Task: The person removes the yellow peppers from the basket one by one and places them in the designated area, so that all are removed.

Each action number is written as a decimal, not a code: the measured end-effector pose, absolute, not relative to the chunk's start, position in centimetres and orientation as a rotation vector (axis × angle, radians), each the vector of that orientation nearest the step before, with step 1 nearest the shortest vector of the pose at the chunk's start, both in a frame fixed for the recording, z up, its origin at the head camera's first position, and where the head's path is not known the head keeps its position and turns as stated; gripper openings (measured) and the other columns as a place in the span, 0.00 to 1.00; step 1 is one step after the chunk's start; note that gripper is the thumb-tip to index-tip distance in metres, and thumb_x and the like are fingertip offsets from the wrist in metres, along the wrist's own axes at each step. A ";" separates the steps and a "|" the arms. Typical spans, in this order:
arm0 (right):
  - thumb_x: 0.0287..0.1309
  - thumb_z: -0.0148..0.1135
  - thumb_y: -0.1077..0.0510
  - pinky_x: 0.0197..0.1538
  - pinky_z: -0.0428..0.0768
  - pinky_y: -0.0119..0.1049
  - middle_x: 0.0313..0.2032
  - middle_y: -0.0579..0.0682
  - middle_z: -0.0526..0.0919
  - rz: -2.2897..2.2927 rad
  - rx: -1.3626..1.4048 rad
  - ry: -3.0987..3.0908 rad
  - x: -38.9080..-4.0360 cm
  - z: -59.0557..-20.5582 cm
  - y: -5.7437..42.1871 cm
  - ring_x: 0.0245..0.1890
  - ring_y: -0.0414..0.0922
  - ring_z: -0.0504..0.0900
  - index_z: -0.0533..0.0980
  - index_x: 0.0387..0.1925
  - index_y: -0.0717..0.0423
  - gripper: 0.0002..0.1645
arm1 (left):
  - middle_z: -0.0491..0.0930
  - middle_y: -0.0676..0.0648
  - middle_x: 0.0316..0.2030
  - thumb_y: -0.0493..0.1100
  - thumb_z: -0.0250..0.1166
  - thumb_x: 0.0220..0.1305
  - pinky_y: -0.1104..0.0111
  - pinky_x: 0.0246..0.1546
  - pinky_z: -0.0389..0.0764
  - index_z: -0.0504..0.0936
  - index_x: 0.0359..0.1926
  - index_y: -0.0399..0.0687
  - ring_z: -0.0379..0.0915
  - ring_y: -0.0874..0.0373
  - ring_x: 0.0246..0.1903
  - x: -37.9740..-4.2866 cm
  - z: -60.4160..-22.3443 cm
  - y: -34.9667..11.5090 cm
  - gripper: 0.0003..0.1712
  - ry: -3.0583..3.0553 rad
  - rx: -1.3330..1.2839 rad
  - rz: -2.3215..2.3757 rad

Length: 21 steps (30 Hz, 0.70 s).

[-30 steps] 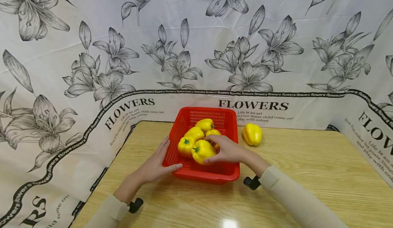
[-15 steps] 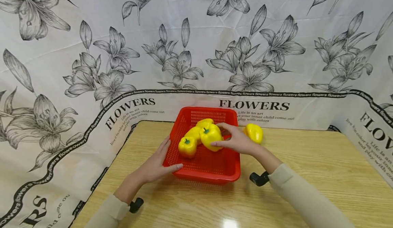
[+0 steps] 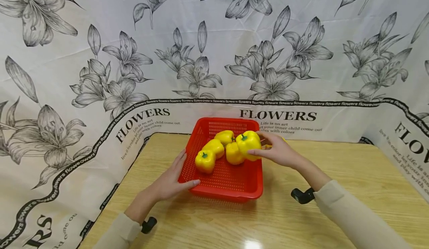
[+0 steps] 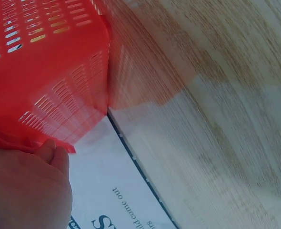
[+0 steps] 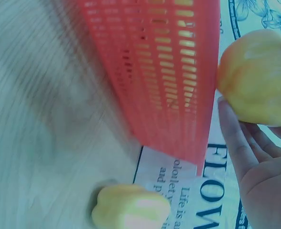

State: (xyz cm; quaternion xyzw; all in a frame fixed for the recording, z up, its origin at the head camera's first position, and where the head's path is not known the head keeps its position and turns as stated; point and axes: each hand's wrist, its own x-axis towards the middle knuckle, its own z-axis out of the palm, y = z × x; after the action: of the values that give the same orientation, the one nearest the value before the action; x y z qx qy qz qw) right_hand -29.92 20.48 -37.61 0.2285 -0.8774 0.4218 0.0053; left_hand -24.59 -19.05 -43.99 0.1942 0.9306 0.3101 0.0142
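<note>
My right hand point(image 3: 279, 150) grips a yellow bell pepper point(image 3: 248, 141) with a green stem, raised at the right rim of a red plastic basket point(image 3: 228, 195). In the right wrist view, this yellow bell pepper point(image 5: 257, 76) appears above the fingers, level with the top of the perforated basket wall point(image 5: 164, 71). Several more yellow peppers lie inside, among them one at the front left point(image 3: 205, 161). My left hand point(image 3: 169, 180) holds the basket's left rim, thumb over the front-left corner; the left wrist view shows its fingertips point(image 4: 59, 157) at the rim.
Another yellow pepper point(image 5: 131, 207) lies on the wooden table point(image 3: 318, 182) to the right of the basket, mostly hidden behind my right hand in the head view. A white flower-printed cloth point(image 3: 214, 74) stands along the table's back and left sides.
My right hand has lifted the pepper from the basket's front middle and carried it back and right to the right rim. The left hand has stayed on the basket.
</note>
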 end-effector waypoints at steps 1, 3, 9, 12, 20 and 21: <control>0.60 0.73 0.41 0.48 0.85 0.43 0.56 0.58 0.81 1.326 0.702 -2.752 -29.9 -37.7 20.8 0.54 0.55 0.82 0.67 0.71 0.56 0.45 | 0.35 0.55 0.82 0.79 0.63 0.57 0.44 0.73 0.59 0.39 0.83 0.54 0.44 0.47 0.79 -24.6 -44.0 -19.1 0.68 2.896 0.603 0.965; 0.62 0.72 0.41 0.42 0.85 0.42 0.56 0.60 0.80 1.367 0.665 -2.758 -29.8 -37.7 21.3 0.53 0.55 0.82 0.65 0.73 0.55 0.45 | 0.35 0.54 0.82 0.79 0.63 0.58 0.43 0.73 0.59 0.39 0.83 0.53 0.43 0.46 0.79 -24.5 -44.0 -19.1 0.68 2.899 0.610 0.960; 0.64 0.70 0.43 0.38 0.87 0.42 0.55 0.63 0.79 1.523 0.582 -2.755 -29.6 -37.6 22.9 0.53 0.57 0.82 0.62 0.73 0.55 0.44 | 0.34 0.54 0.82 0.79 0.63 0.57 0.43 0.73 0.59 0.40 0.83 0.53 0.44 0.46 0.79 -24.4 -44.0 -19.1 0.68 2.900 0.606 0.964; 0.65 0.69 0.43 0.43 0.88 0.44 0.56 0.63 0.78 1.496 0.564 -2.758 -29.5 -37.7 23.7 0.53 0.57 0.82 0.62 0.73 0.57 0.44 | 0.35 0.54 0.82 0.79 0.63 0.57 0.43 0.72 0.60 0.40 0.83 0.54 0.44 0.46 0.79 -24.4 -43.9 -19.1 0.68 2.902 0.597 0.961; 0.65 0.67 0.40 0.45 0.85 0.42 0.59 0.64 0.77 1.318 0.495 -2.819 -29.7 -38.4 25.7 0.51 0.56 0.82 0.60 0.75 0.59 0.48 | 0.33 0.58 0.82 0.81 0.61 0.56 0.46 0.73 0.61 0.39 0.83 0.56 0.44 0.49 0.79 -24.6 -44.1 -19.1 0.68 2.899 0.571 0.936; 0.65 0.67 0.40 0.45 0.85 0.42 0.60 0.64 0.76 1.303 0.485 -2.824 -29.8 -38.5 26.0 0.52 0.57 0.82 0.60 0.75 0.60 0.49 | 0.32 0.59 0.82 0.81 0.61 0.56 0.47 0.73 0.61 0.39 0.83 0.56 0.44 0.50 0.79 -24.6 -44.1 -19.1 0.68 2.897 0.564 0.931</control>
State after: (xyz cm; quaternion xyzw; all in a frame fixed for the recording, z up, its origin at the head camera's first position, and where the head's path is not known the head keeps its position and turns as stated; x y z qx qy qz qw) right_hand -29.78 25.97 -38.52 0.1540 -0.8971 0.4141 -0.0031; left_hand -24.58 -19.09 -44.13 0.1821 0.9359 0.3007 0.0235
